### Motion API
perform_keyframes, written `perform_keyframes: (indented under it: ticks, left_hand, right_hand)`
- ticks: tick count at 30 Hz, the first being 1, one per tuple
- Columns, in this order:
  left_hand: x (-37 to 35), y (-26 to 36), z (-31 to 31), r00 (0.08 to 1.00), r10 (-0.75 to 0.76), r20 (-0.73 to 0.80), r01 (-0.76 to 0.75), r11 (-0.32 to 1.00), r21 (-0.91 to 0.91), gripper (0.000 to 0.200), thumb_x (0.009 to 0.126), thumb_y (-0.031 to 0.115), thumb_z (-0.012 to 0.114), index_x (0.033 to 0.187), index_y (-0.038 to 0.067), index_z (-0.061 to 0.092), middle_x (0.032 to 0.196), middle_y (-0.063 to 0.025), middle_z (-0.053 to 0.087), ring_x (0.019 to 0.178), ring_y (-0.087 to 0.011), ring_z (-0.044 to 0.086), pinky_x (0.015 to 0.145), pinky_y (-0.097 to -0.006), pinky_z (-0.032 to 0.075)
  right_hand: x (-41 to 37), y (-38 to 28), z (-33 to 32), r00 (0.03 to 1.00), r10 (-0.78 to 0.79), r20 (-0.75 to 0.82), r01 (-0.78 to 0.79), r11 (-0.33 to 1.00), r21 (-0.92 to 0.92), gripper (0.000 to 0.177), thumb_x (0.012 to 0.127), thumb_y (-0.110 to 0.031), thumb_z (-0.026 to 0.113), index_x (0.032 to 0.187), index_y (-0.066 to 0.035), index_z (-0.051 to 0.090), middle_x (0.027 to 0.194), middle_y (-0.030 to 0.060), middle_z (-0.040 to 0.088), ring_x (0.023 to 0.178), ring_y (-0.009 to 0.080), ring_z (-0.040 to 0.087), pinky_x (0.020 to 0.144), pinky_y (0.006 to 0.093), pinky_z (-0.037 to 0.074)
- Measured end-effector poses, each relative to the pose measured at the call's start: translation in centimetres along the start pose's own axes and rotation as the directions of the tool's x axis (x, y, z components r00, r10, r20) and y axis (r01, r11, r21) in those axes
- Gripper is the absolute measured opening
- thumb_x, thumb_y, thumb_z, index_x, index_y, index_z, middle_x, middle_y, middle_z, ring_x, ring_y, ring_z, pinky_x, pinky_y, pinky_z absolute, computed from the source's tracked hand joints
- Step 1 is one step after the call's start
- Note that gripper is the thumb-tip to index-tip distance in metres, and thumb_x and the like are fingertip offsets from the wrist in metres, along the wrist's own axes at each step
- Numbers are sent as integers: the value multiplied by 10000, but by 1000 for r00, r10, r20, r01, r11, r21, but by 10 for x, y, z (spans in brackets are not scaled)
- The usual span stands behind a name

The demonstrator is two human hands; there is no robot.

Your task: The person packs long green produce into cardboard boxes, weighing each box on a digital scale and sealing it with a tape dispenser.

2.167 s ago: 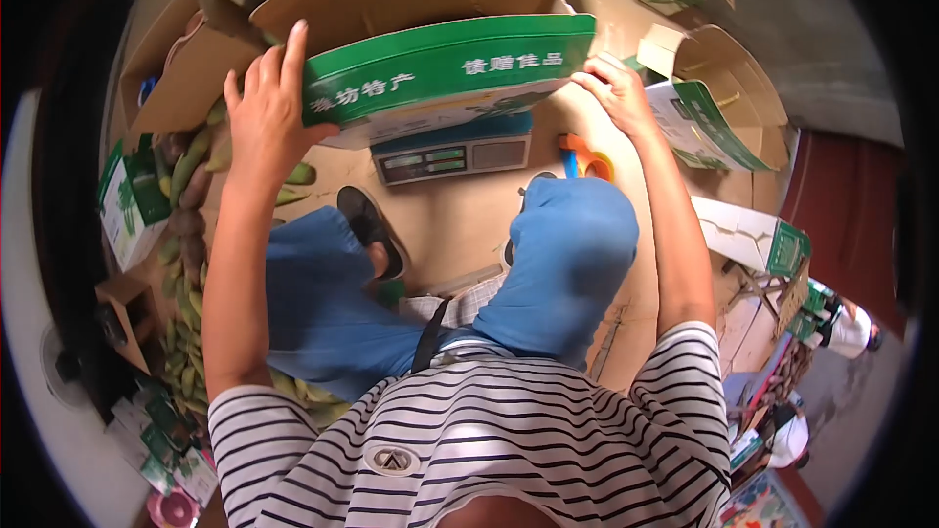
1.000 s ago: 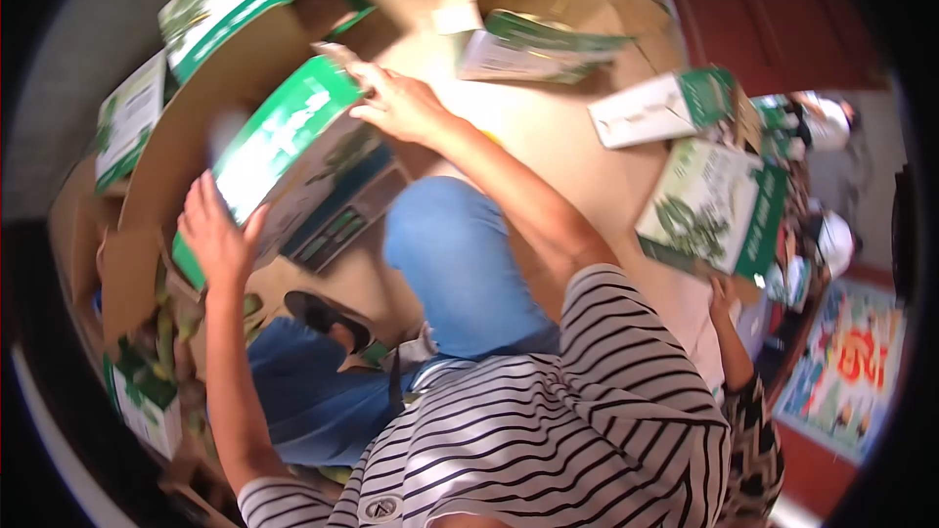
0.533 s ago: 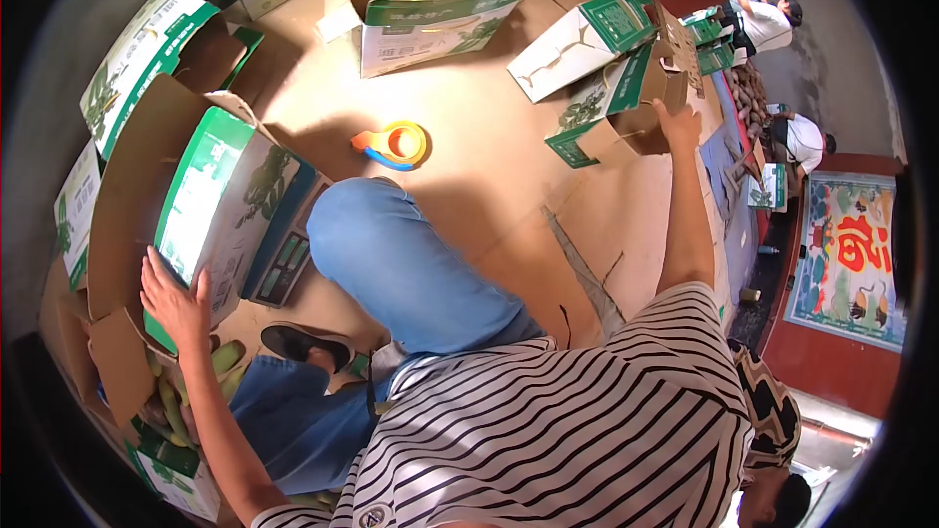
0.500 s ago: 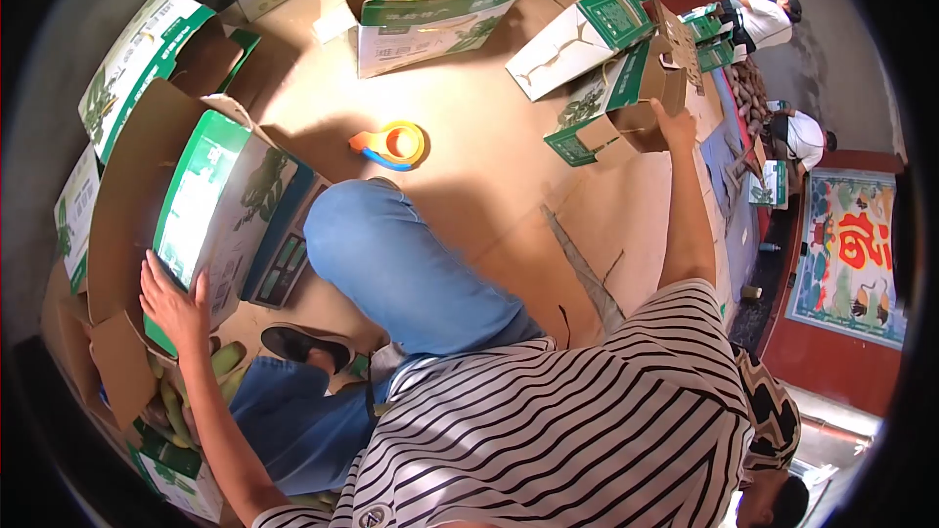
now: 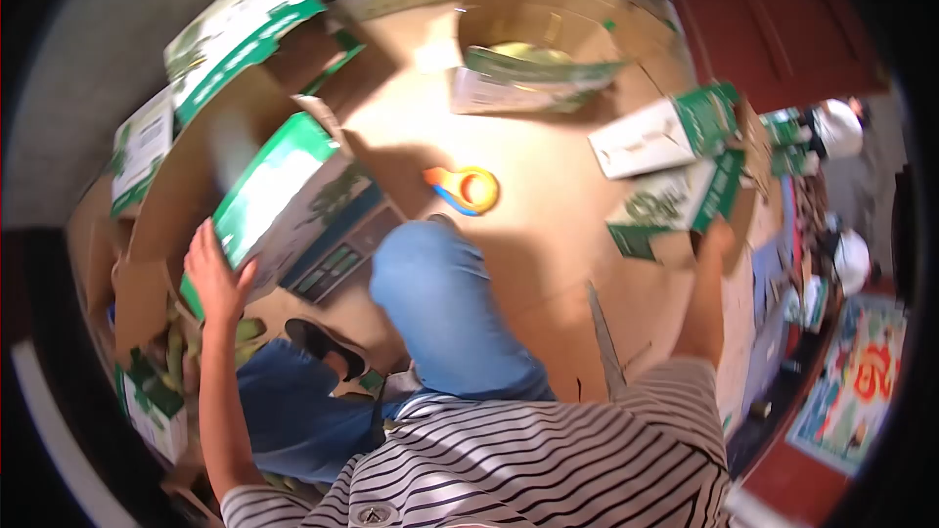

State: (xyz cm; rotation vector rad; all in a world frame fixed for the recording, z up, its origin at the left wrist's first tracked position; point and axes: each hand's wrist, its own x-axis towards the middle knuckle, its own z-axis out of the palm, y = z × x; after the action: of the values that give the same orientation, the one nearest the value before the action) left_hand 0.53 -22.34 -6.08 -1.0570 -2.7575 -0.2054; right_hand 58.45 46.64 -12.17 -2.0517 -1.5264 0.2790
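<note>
Now our left hand point(image 5: 217, 274) lies flat, fingers spread, against the near end of the large carton point(image 5: 284, 186), which sits tilted on the scale point(image 5: 337, 256). That contact is as it was 0.5 s ago. Our right hand point(image 5: 717, 238), at full stretch, is clenched on the brown flap of the small carton point(image 5: 675, 207), which lies on the cardboard floor point(image 5: 548, 166) well to our right. The small carton looks drawn slightly toward us since then, but our head has swung and the blur leaves that uncertain. So 1 carton is steadied and a 2nd is gripped. Our raised knee point(image 5: 440, 298) stands between the 2 hands. The orange tape dispenser point(image 5: 468, 189) lies just beyond it. A white carton point(image 5: 650, 132) lies close behind the small one, and an open carton point(image 5: 533, 49) stands farther off. Green bananas point(image 5: 176, 352) lie under our left arm. 2 other people point(image 5: 839, 127) work at the right edge.
</note>
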Motion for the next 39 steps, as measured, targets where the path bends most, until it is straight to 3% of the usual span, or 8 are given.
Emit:
perform_keyframes:
  ticks: [3, 7, 15, 20, 28, 31, 34, 39]
  left_hand:
    - [-2, -7, 9, 994, -89, 71, 84, 995, 61, 948, 693, 401, 723, 1450, 45, 276, 1408, -219, 377, 1323, -371, 342, 1102, -521, 236]
    - [0, -4, 7, 987, -124, 106, 118, 991, 64, 964, 680, 380, 744, 1453, 59, 267, 1412, -219, 368, 1326, -370, 339, 1095, -537, 240]
    - [0, -3, 2, 987, -132, 89, 128, 990, 51, 979, 653, 366, 793, 1428, 34, 296, 1387, -216, 401, 1310, -345, 368, 1069, -543, 279]
    - [-1, -1, 1, 979, -179, 92, 173, 983, 68, 981, 662, 437, 774, 1429, 39, 310, 1393, -212, 400, 1305, -358, 371, 1070, -534, 278]
    - [0, -9, 25, 987, -121, -102, 101, 978, -183, 952, 596, 377, 816, 1364, 7, 393, 1325, -256, 408, 1267, -426, 361, 1045, -544, 304]
    - [0, 0, 19, 969, -245, -11, 242, 962, -127, 1021, 575, 476, 828, 1370, 0, 399, 1317, -252, 432, 1274, -427, 358, 1048, -591, 283]
    - [8, 2, 20, 954, -278, 113, 266, 958, 108, 1065, 583, 593, 777, 1387, 5, 401, 1325, -298, 436, 1265, -435, 398, 1030, -619, 276]
    - [11, 1, 28, 947, -282, 155, 266, 957, 117, 1082, 625, 617, 738, 1427, 7, 346, 1378, -325, 389, 1296, -457, 374, 1035, -639, 249]
  right_hand:
    - [-9, -23, -69, 990, -127, 66, 96, 932, 348, 359, 915, -270, 579, 1015, 71, 632, 888, 177, 679, 740, 256, 650, 682, 392, 518]
    - [-4, -60, -208, 900, -429, 79, 430, 903, 14, 557, 888, -413, 630, 1180, 59, 581, 1130, 172, 640, 935, 238, 597, 820, 322, 453]
    - [-178, -276, -302, 918, -395, -44, 260, 513, 818, 375, 948, -194, 586, 1188, 91, 547, 1130, 136, 588, 983, 175, 581, 854, 286, 470]
    - [-135, -356, -237, 408, -872, -270, 823, 223, 523, 376, 975, -15, 424, 1344, 23, 482, 1304, 123, 506, 1108, 225, 541, 970, 321, 442]
    - [-342, -630, -63, 879, -420, -224, 298, 119, 947, 177, 862, -151, 610, 856, 24, 638, 742, 55, 523, 645, 164, 447, 607, 323, 409]
    - [-410, -694, 78, 365, -835, 411, -415, 249, 875, 223, 914, -115, 542, 1049, 62, 537, 986, 122, 517, 901, 231, 460, 802, 377, 421]
    - [-496, -708, 172, -364, -676, 641, -511, 720, 469, 332, 967, -80, 475, 1242, 101, 436, 1231, 189, 511, 1157, 299, 474, 997, 432, 432]
    - [-553, -656, 182, -476, -689, 546, -382, 721, 578, 498, 995, -66, 417, 1444, 46, 234, 1469, 226, 332, 1373, 278, 337, 1141, 361, 337]
